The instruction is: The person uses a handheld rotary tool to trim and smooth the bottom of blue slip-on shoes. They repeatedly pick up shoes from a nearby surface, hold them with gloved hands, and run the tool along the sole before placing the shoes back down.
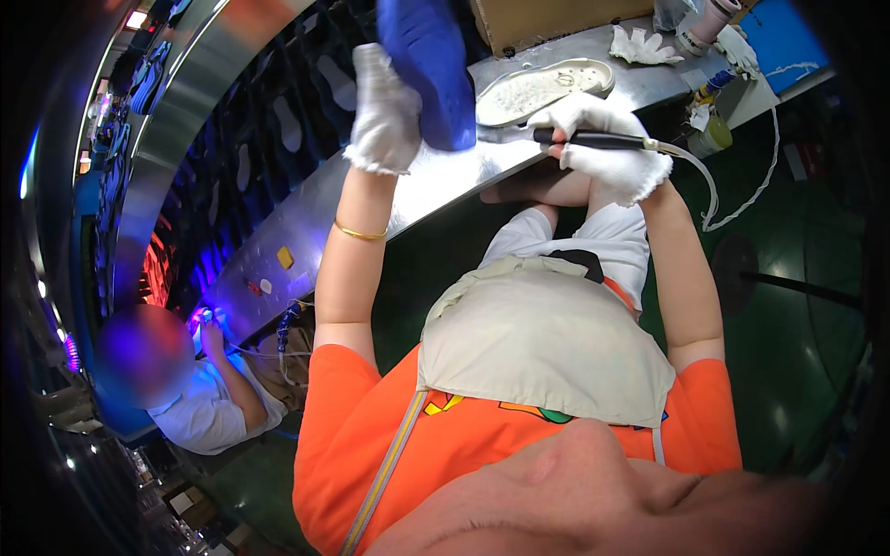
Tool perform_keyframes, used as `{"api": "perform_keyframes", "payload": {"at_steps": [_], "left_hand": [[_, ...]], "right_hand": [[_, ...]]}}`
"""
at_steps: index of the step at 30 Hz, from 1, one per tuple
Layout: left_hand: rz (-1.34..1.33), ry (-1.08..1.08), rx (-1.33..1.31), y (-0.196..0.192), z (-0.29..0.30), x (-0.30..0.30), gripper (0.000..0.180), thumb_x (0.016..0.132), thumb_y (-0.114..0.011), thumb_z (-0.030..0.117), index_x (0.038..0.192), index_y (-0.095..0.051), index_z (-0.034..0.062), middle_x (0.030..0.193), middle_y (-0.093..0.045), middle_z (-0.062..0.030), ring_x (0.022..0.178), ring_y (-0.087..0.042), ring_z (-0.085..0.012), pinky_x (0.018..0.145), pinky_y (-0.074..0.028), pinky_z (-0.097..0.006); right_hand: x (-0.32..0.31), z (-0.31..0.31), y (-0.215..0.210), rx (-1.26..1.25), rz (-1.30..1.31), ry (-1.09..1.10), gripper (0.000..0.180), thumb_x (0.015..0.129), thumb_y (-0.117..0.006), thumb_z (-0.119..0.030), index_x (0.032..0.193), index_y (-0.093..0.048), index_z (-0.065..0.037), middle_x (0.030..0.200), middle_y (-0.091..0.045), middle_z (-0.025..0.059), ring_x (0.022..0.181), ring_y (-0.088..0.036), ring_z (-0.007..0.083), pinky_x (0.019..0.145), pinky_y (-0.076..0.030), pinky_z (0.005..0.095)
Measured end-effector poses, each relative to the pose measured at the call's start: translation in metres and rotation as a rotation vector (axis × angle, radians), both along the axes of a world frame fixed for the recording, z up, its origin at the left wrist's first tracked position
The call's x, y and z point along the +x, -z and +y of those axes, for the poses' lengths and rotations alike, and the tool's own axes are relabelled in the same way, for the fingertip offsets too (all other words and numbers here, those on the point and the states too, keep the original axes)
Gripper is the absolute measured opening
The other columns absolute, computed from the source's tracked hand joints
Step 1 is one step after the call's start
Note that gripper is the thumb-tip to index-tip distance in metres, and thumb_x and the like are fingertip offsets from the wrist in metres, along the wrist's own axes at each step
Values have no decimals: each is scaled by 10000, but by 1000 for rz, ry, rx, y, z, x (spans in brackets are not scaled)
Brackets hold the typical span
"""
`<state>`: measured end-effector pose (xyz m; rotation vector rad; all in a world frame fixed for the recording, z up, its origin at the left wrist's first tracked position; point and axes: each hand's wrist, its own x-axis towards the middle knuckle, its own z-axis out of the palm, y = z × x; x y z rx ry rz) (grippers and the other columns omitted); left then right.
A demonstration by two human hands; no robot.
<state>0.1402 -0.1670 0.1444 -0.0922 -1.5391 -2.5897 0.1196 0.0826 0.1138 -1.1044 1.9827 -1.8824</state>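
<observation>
Two gloved hands worked above the steel bench [306, 218]. The left hand [385, 111] was wrapped around a blue shoe [428, 65], holding it raised and tilted, seemingly so its lower edge faced the tool. The right hand [607, 139] was closed around a black pen-like tool [593, 140], its tip aimed at the shoe and its pale hose [709, 195] trailing off to the right, clear of the work. A white sole [542, 90] lay flat on the bench just behind the tool, within easy reach. A co-worker [199, 389] sat well apart, lower left
</observation>
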Motion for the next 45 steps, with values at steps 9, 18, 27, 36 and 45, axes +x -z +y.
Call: {"api": "perform_keyframes", "payload": {"at_steps": [9,18,27,36,45], "left_hand": [[-299,378,456,82,-3,21,688,894,-446,528,1308,-389,-19,1233,-488,-252,1057,-548,-375,899,-470,-530],[-155,264,531,79,75,38,667,861,-474,575,1306,-427,81,1229,-532,-105,1092,-545,-237,957,-457,-378],[-195,90,517,71,68,30,748,807,-427,696,1250,-463,95,1115,-579,-112,969,-588,-238,868,-506,-388],[-148,21,390,71,49,23,793,813,-358,727,1280,-434,92,1171,-559,-138,988,-586,-271,874,-499,-410],[-133,34,410,54,40,20,825,761,-389,773,1208,-495,88,1073,-599,-113,951,-593,-256,873,-495,-419]], "right_hand": [[30,-11,2,-112,-407,147,200,780,-664,-11,959,-577,-11,860,-619,38,800,-585,93,756,-485,251],[27,-30,11,-273,-12,286,197,735,-641,43,920,-589,0,845,-624,86,744,-648,132,685,-523,247],[43,-24,-1,-147,22,250,216,714,-636,14,922,-598,-29,811,-621,91,756,-627,144,710,-498,257],[49,-26,9,-109,171,232,260,662,-673,10,905,-606,-57,811,-596,77,733,-594,182,698,-482,276],[52,-28,5,-106,22,132,188,693,-667,-15,871,-624,-54,821,-613,58,738,-604,141,676,-490,245]]}}
